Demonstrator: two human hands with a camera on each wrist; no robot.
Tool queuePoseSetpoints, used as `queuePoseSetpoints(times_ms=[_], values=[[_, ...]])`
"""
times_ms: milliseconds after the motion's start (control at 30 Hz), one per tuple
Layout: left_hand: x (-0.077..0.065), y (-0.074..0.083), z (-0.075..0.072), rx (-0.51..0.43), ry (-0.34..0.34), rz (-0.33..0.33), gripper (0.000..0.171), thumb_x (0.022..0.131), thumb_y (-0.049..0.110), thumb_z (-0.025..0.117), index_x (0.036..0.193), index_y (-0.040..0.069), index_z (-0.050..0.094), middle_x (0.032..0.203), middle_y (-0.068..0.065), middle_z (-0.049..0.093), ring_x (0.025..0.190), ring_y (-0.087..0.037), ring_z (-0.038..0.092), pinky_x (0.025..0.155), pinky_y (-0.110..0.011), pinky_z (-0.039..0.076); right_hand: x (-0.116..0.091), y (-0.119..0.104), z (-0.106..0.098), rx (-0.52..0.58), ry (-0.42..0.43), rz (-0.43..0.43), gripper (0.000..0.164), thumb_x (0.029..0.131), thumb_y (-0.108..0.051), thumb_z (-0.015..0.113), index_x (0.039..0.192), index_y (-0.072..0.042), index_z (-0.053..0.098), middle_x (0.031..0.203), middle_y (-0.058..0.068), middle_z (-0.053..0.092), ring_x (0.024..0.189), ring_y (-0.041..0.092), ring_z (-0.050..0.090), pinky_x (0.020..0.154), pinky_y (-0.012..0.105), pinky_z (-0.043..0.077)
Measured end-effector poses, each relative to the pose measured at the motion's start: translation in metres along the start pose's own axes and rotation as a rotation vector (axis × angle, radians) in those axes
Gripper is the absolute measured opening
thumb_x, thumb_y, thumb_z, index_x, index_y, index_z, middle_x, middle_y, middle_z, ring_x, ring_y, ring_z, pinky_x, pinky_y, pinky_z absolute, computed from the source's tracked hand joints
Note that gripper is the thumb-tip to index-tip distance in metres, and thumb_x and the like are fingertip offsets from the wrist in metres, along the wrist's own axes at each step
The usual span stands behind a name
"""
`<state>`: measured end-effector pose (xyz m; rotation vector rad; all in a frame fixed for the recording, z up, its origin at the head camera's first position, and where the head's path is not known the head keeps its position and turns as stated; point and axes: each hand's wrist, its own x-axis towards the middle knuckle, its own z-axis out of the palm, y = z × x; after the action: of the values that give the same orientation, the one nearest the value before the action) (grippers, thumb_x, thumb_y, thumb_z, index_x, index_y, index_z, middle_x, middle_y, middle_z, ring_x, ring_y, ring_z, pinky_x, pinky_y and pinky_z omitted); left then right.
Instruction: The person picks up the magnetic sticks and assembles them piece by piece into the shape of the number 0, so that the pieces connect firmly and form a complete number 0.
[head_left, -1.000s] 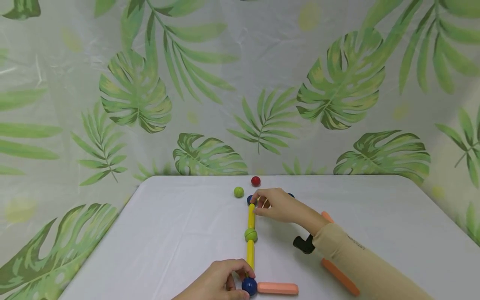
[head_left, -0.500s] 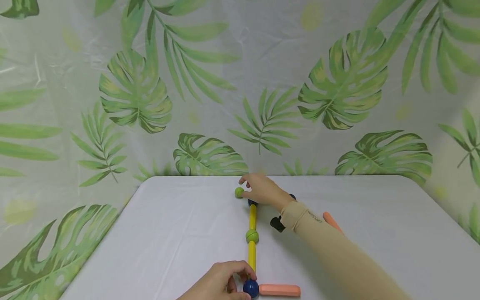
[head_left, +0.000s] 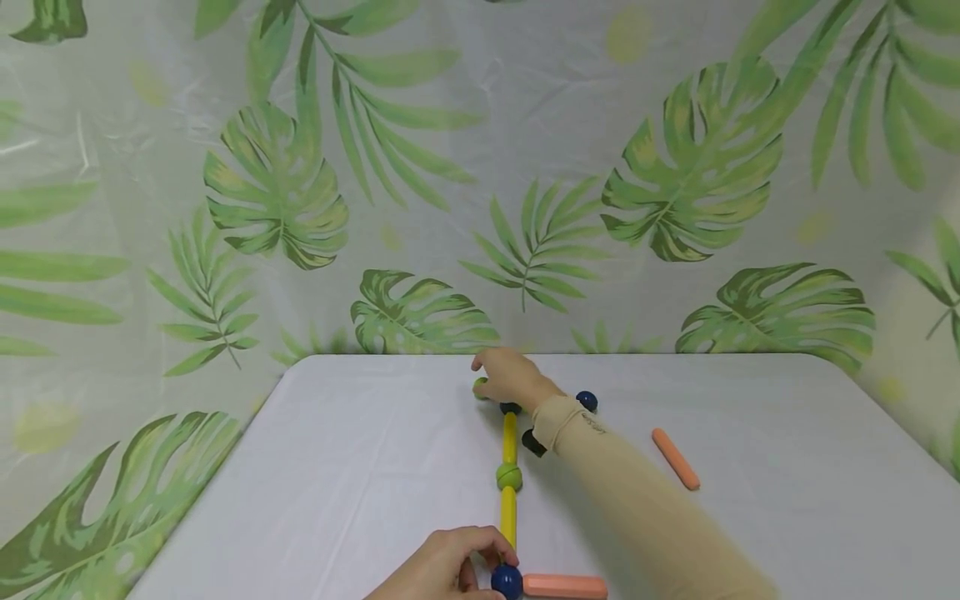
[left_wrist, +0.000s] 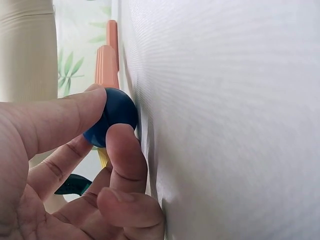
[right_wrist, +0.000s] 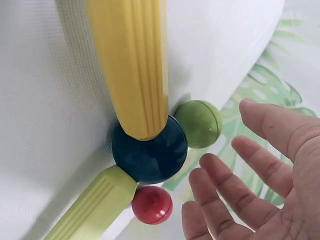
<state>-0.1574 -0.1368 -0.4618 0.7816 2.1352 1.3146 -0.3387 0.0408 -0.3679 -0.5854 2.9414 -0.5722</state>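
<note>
My left hand (head_left: 442,562) pinches a blue ball (head_left: 507,582) at the front of the table, between thumb and fingers. From that ball a yellow rod (head_left: 508,512), a green ball (head_left: 509,477) and a second yellow rod (head_left: 511,437) run in line to a far blue ball (head_left: 511,408). An orange rod (head_left: 566,586) lies end-on to the near blue ball, pointing right. My right hand (head_left: 513,379) reaches over the far end with relaxed, spread fingers, close to a loose green ball (right_wrist: 202,122) and a red ball (right_wrist: 152,205), which it hides in the head view.
A light green rod (right_wrist: 95,207) meets the far blue ball in the right wrist view. Another blue ball (head_left: 587,401) and an orange rod (head_left: 676,458) lie to the right on the white table (head_left: 360,467). A leaf-print sheet (head_left: 420,208) rises behind it.
My right hand has left the yellow rod's far end and moved back and left to the loose green ball. Its sleeve now covers a second orange rod. My left hand stays on the blue ball.
</note>
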Motion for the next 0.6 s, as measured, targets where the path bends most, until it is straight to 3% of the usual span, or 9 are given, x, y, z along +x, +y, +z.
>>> queuePoseSetpoints(times_ms=[100, 367, 600], values=[[-0.002, 0.005, 0.0, 0.004, 0.003, 0.004, 0.027, 0.095, 0.019, 0.083, 0.12, 0.016, 0.074, 0.102, 0.011, 0.07, 0.064, 0.002, 0.055, 0.064, -0.017, 0.051, 0.002, -0.003, 0.003, -0.037, -0.003, -0.008, 0.042, 0.102, -0.022, 0.076, 0.14, -0.006, 0.068, 0.143, 0.014, 0.069, 0.123, 0.028, 0.068, 0.103, 0.043, 0.058], [0.007, -0.032, 0.001, 0.012, -0.006, 0.047, 0.028, 0.095, 0.032, 0.083, 0.12, 0.031, 0.072, 0.103, 0.017, 0.069, 0.064, 0.002, 0.057, 0.064, -0.019, 0.055, 0.009, -0.006, 0.008, -0.136, -0.006, 0.021, 0.038, 0.101, -0.022, 0.077, 0.136, -0.009, 0.071, 0.135, 0.008, 0.074, 0.12, 0.026, 0.069, 0.102, 0.044, 0.058], [0.01, -0.037, 0.001, 0.011, -0.004, 0.019, 0.027, 0.095, 0.031, 0.083, 0.12, 0.033, 0.072, 0.103, 0.016, 0.069, 0.064, -0.001, 0.057, 0.064, -0.02, 0.055, 0.009, -0.01, 0.009, -0.167, 0.007, 0.042, 0.034, 0.101, -0.021, 0.077, 0.133, -0.012, 0.074, 0.135, 0.006, 0.075, 0.12, 0.026, 0.07, 0.106, 0.051, 0.056]])
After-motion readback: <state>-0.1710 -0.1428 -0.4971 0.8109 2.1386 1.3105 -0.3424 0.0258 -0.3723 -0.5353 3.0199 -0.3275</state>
